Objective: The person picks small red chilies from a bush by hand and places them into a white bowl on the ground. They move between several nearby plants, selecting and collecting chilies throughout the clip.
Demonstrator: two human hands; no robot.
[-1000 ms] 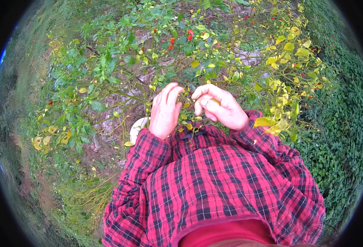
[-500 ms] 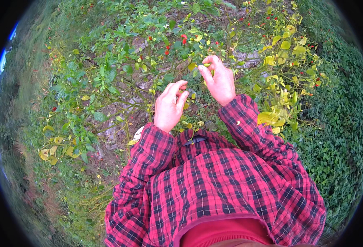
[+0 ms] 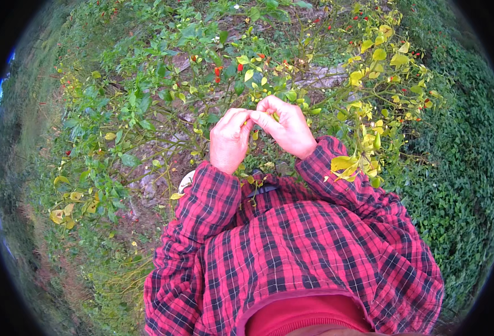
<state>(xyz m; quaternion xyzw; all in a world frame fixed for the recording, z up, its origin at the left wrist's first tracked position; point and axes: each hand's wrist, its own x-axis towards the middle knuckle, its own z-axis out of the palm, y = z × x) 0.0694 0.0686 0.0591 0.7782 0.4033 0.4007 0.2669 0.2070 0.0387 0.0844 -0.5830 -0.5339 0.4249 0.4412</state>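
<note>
The bare left hand (image 3: 229, 143) is bending its fingers, and their tips are meeting the fingertips of the bare right hand (image 3: 267, 116). We cannot tell if the left hand is holding anything. The right hand is pinching, and a small yellow-green pod (image 3: 275, 117) is peeking out between its thumb and fingers. Past the hands, small red peppers (image 3: 218, 72) are hanging among green leaves (image 3: 140, 103). Broad yellow leaves (image 3: 344, 163) are drooping near the right red-and-black checked cloth sleeve (image 3: 321, 162).

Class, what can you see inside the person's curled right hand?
Inside the right hand, a small green thing shows between thumb and fingers; the palm and anything deeper are covered.
</note>
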